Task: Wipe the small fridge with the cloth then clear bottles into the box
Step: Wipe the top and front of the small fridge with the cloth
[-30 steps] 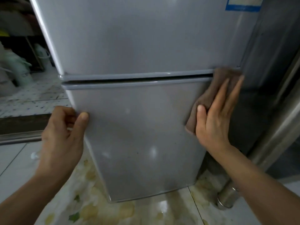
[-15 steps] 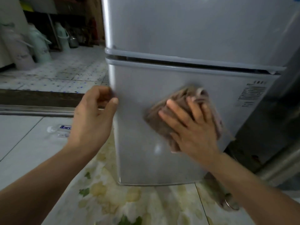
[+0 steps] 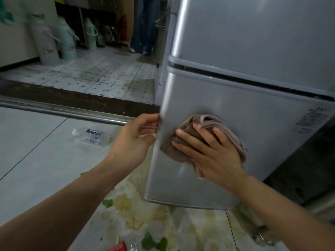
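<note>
Brown cloth (image 3: pixel 204 136) pressed flat-fingered by right hand (image 3: pixel 210 153), left hand (image 3: pixel 134 138) gripping fridge (image 3: pixel 235 87) edge

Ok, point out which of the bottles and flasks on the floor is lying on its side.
The clear bottle with the blue label, just left of the left hand. It lies flat on the floor; the pale flasks by the far wall stand upright.

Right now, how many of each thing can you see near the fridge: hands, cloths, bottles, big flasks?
Hands: 2 (left hand on the small fridge door edge, right hand pressing the cloth)
Brown cloth: 1
Plastic bottle lying on the floor: 1
Thermos flasks at the back: 3
Total: 7
</note>
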